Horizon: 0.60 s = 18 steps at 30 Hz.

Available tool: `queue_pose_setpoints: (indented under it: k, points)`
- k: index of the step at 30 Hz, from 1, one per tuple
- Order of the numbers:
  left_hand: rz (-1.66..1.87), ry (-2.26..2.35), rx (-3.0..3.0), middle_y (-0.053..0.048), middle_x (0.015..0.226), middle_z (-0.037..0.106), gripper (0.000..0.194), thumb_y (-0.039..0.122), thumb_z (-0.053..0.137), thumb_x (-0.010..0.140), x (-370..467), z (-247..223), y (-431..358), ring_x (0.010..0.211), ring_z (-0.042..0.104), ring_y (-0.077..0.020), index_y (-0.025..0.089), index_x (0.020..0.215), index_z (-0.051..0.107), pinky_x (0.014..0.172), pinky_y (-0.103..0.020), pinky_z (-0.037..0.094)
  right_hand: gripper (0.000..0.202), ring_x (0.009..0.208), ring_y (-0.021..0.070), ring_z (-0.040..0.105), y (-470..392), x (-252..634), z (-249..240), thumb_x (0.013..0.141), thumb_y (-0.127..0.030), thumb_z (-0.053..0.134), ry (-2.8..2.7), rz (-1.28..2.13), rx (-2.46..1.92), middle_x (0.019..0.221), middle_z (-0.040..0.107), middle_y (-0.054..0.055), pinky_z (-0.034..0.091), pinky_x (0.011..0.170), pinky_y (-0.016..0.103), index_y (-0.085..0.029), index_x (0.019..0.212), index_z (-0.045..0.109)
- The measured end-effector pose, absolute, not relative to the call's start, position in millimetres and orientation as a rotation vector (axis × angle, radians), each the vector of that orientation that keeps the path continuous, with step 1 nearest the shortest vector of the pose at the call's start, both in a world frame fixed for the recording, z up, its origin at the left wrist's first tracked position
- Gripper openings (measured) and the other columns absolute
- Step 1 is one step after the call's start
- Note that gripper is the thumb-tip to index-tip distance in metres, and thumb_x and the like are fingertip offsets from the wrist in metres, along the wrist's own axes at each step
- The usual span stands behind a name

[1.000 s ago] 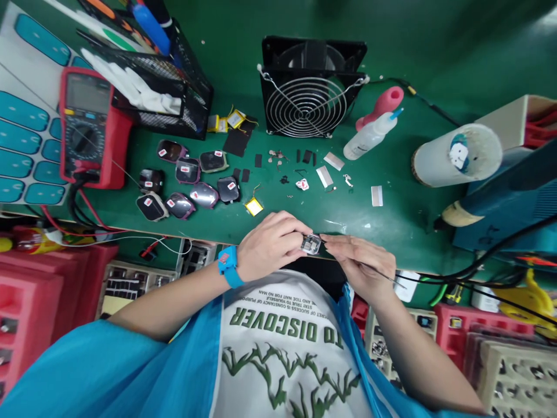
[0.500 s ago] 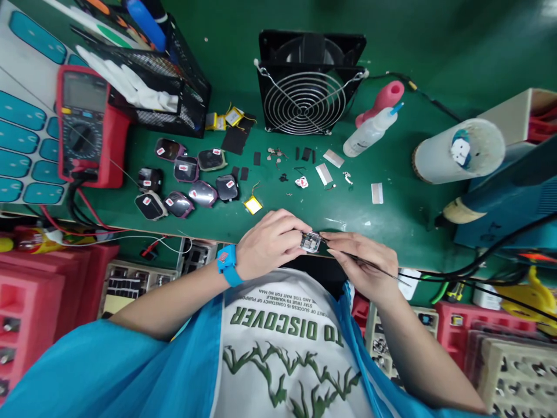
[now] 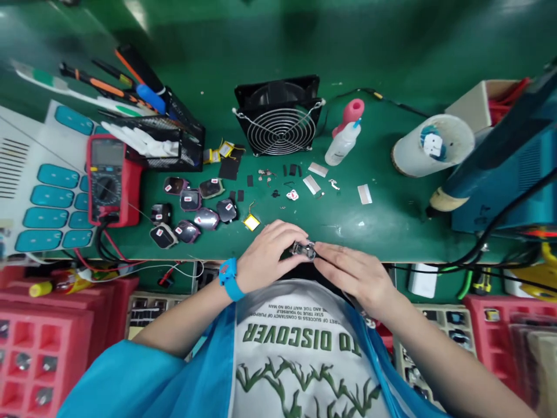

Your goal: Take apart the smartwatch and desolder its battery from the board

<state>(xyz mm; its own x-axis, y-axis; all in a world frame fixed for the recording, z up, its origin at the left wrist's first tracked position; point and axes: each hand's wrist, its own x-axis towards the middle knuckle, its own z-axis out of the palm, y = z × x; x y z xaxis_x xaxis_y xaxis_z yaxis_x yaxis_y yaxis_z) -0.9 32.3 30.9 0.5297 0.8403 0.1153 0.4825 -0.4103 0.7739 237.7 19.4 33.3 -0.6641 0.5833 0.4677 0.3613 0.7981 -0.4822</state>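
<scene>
At the bench's front edge my left hand [image 3: 274, 252], with a blue band at its wrist, grips a small clear-and-dark device [image 3: 303, 249] between thumb and fingers. Close on the other side of the device is my right hand [image 3: 357, 273], fingers pressed together, its fingertips at the device's edge. A slim tool seems to run under the right palm, mostly hidden. Beyond the hands lie a yellow-edged battery [image 3: 251, 222], several dark watch-like cases [image 3: 206, 219] and small loose parts [image 3: 292, 195].
A black fan [image 3: 281, 125] stands at the back, with a white bottle [image 3: 343, 144] beside it. A red multimeter [image 3: 107, 180] and a black mesh holder [image 3: 191, 139] are on the left. To the right are a white cylinder [image 3: 411, 154] and a blue machine [image 3: 513, 191].
The view has shifted. My right hand has turned palm-down over the tool, which showed plainly before. The device has tilted between my hands.
</scene>
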Motion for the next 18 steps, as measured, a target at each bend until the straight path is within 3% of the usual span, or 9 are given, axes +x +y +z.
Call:
queue_pose_setpoints:
  k: [3,7,12,15,18]
  points:
    - [0.516,1.087,2.135,-0.006,0.105,0.070,0.013,0.021,0.055,0.104,2,37,42,0.096,0.060,-0.0204,0.017,0.111,0.066,0.089,-0.037,0.050,0.017,0.113,0.0338,0.074,15,234,34,0.098,-0.008,0.058,-2.435,0.255,-0.647,0.114,0.077,0.023,0.067,0.094,0.044,-0.004,0.106,0.073]
    - [0.354,1.053,2.231,-0.003,0.099,0.069,0.017,0.022,0.055,0.104,6,39,51,0.091,0.059,-0.0197,0.020,0.100,0.072,0.084,-0.036,0.047,0.017,0.109,0.0310,0.076,10,234,30,0.098,-0.009,0.058,-2.427,0.172,-0.654,0.111,0.079,0.020,0.067,0.092,0.041,-0.007,0.105,0.073]
    - [0.334,1.095,2.281,-0.001,0.097,0.070,0.012,0.019,0.060,0.100,9,40,49,0.089,0.057,-0.0194,0.021,0.096,0.071,0.081,-0.035,0.044,0.023,0.114,0.0243,0.073,1,238,15,0.099,-0.010,0.059,-2.181,0.532,-0.810,0.117,0.077,0.015,0.066,0.094,0.040,-0.015,0.119,0.069]
    - [0.327,1.082,2.255,-0.002,0.101,0.070,0.008,0.019,0.064,0.097,8,42,47,0.093,0.058,-0.0202,0.020,0.102,0.070,0.084,-0.036,0.046,0.027,0.111,0.0223,0.073,-4,238,12,0.095,-0.007,0.064,-2.073,0.690,-0.846,0.119,0.075,0.015,0.065,0.093,0.039,-0.016,0.121,0.069]
    - [0.363,1.067,2.216,-0.003,0.107,0.070,0.015,0.018,0.064,0.096,4,44,45,0.098,0.060,-0.0213,0.020,0.111,0.067,0.088,-0.037,0.048,0.026,0.108,0.0217,0.074,-4,236,14,0.095,-0.007,0.064,-2.037,0.718,-0.855,0.118,0.075,0.015,0.065,0.092,0.037,-0.015,0.119,0.069]
